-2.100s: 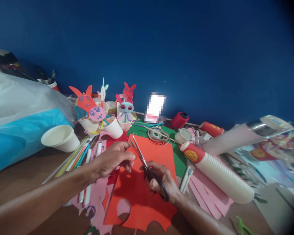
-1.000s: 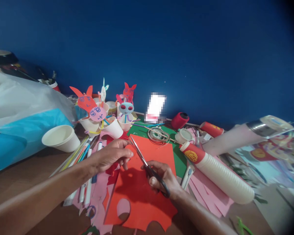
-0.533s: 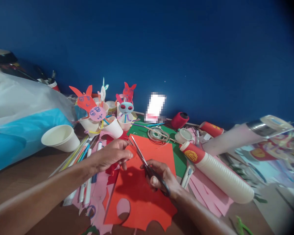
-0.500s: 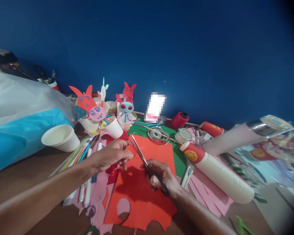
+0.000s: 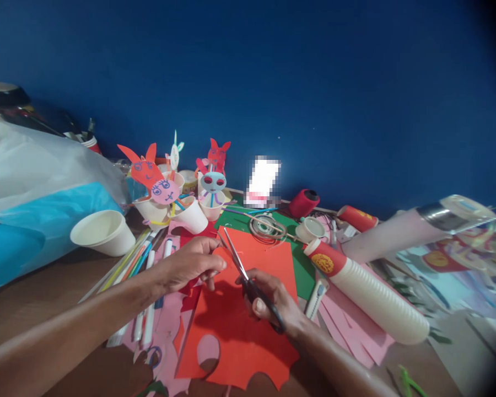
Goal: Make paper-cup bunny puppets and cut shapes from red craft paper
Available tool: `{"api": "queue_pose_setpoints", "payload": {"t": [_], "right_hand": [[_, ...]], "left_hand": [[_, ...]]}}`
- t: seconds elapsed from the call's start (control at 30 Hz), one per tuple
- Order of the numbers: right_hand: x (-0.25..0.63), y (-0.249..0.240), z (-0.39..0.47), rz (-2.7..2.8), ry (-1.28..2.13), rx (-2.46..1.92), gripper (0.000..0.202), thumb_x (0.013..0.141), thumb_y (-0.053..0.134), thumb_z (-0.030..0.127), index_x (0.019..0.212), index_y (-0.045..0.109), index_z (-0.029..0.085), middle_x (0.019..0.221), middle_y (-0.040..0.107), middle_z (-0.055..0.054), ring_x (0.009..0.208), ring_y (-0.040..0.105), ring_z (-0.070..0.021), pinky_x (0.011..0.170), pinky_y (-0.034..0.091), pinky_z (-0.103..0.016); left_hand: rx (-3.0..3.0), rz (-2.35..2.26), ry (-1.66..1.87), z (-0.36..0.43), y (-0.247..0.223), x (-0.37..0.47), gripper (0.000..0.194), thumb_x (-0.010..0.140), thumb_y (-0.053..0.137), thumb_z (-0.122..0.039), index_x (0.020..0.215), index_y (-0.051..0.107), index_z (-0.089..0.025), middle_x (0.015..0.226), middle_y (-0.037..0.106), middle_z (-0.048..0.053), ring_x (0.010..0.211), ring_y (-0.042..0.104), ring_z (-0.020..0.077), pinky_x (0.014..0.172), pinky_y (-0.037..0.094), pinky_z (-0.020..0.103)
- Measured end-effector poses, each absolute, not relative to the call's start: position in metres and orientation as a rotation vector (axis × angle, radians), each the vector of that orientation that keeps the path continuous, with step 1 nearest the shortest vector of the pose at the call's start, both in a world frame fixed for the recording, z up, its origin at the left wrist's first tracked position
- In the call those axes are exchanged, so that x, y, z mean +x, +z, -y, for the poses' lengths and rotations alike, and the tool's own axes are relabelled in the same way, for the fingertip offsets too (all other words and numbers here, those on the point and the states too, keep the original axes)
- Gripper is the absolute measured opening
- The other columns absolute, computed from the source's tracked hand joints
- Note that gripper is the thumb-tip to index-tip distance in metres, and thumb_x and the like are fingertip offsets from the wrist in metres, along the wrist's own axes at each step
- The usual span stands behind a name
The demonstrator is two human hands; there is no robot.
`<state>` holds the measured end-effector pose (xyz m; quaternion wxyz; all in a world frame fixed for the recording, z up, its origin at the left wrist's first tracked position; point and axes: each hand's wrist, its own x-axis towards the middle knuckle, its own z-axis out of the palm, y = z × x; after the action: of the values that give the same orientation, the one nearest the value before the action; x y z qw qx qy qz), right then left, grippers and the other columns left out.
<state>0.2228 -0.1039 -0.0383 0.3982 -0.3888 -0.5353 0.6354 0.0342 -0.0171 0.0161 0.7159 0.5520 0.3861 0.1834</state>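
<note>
In my right hand (image 5: 270, 300) is a pair of black-handled scissors (image 5: 236, 256), the fingers wrapped round the handles. Its narrow blades, slightly apart, point up and left beside my left hand (image 5: 196, 262). That hand is closed, pinching a small orange-red paper piece (image 5: 224, 253) between thumb and fingers; much of the piece is hidden or blends with the sheet behind it. Beneath both hands lies a large orange-red paper sheet (image 5: 231, 353) with scalloped cut-outs along its near edge and an oval hole through which pink shows.
Paper cups with paper animal faces (image 5: 165, 192) stand at the back left, with markers (image 5: 147, 298) nearer. To the right lie a cutter knife (image 5: 315, 299), stacked cups (image 5: 367, 292) and pink paper (image 5: 355, 331). A wire coil (image 5: 267, 227) rests on green paper behind.
The scissors have shifted very slightly at the blades and handles beside the pinched paper piece. My left hand has barely moved; everything else stays in place.
</note>
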Motion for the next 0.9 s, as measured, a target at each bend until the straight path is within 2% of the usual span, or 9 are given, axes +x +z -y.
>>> {"api": "queue_pose_setpoints", "payload": {"t": [0.2, 0.4, 0.57, 0.67, 0.77, 0.9], "right_hand": [[0.223, -0.04, 0.104, 1.38, 1.583, -1.005, 0.048, 0.07, 0.06, 0.051, 0.099, 0.05, 0.014, 0.057, 0.047, 0.003, 0.046, 0.042, -0.0076, 0.045, 0.035, -0.02], [0.221, -0.04, 0.104, 1.346, 1.607, -1.015, 0.049, 0.068, 0.062, 0.051, 0.097, 0.051, 0.013, 0.054, 0.047, 0.003, 0.044, 0.042, -0.0068, 0.043, 0.036, -0.019], [0.222, -0.043, 0.106, 1.311, 1.627, -1.032, 0.052, 0.065, 0.064, 0.052, 0.098, 0.052, 0.014, 0.053, 0.047, 0.004, 0.041, 0.041, -0.0056, 0.039, 0.036, -0.017], [0.222, -0.044, 0.106, 1.29, 1.639, -1.027, 0.053, 0.064, 0.065, 0.052, 0.098, 0.052, 0.014, 0.054, 0.048, 0.004, 0.041, 0.04, -0.0051, 0.038, 0.037, -0.016], [0.222, -0.046, 0.106, 1.278, 1.637, -1.03, 0.052, 0.064, 0.065, 0.052, 0.099, 0.053, 0.014, 0.054, 0.048, 0.004, 0.04, 0.04, -0.0047, 0.037, 0.038, -0.015], [0.221, -0.045, 0.107, 1.274, 1.62, -1.043, 0.053, 0.063, 0.065, 0.052, 0.098, 0.054, 0.014, 0.052, 0.047, 0.005, 0.039, 0.04, -0.0043, 0.036, 0.037, -0.014]], "left_hand": [[1.254, -0.855, 0.384, 0.017, 0.009, 0.033, 0.017, 0.066, 0.049, -0.013, 0.081, 0.058, -0.015, 0.045, 0.041, -0.008, 0.037, 0.041, 0.0059, 0.041, 0.04, 0.018], [1.242, -0.82, 0.368, 0.017, 0.006, 0.032, 0.028, 0.067, 0.05, -0.013, 0.093, 0.058, -0.014, 0.044, 0.04, -0.009, 0.034, 0.036, 0.0046, 0.039, 0.039, 0.017], [1.232, -0.792, 0.376, 0.017, 0.004, 0.033, 0.027, 0.066, 0.05, -0.013, 0.092, 0.059, -0.015, 0.044, 0.039, -0.01, 0.034, 0.028, 0.0042, 0.043, 0.046, 0.022], [1.224, -0.799, 0.372, 0.016, 0.005, 0.033, 0.026, 0.065, 0.05, -0.013, 0.09, 0.059, -0.016, 0.043, 0.039, -0.01, 0.033, 0.029, 0.0043, 0.042, 0.045, 0.021], [1.207, -0.807, 0.35, 0.016, 0.007, 0.032, 0.021, 0.064, 0.051, -0.013, 0.083, 0.059, -0.016, 0.044, 0.04, -0.01, 0.033, 0.032, 0.0041, 0.039, 0.042, 0.018], [1.196, -0.814, 0.357, 0.016, 0.01, 0.033, 0.012, 0.062, 0.051, -0.013, 0.072, 0.057, -0.015, 0.042, 0.039, -0.01, 0.032, 0.03, 0.0039, 0.04, 0.043, 0.02]]}}
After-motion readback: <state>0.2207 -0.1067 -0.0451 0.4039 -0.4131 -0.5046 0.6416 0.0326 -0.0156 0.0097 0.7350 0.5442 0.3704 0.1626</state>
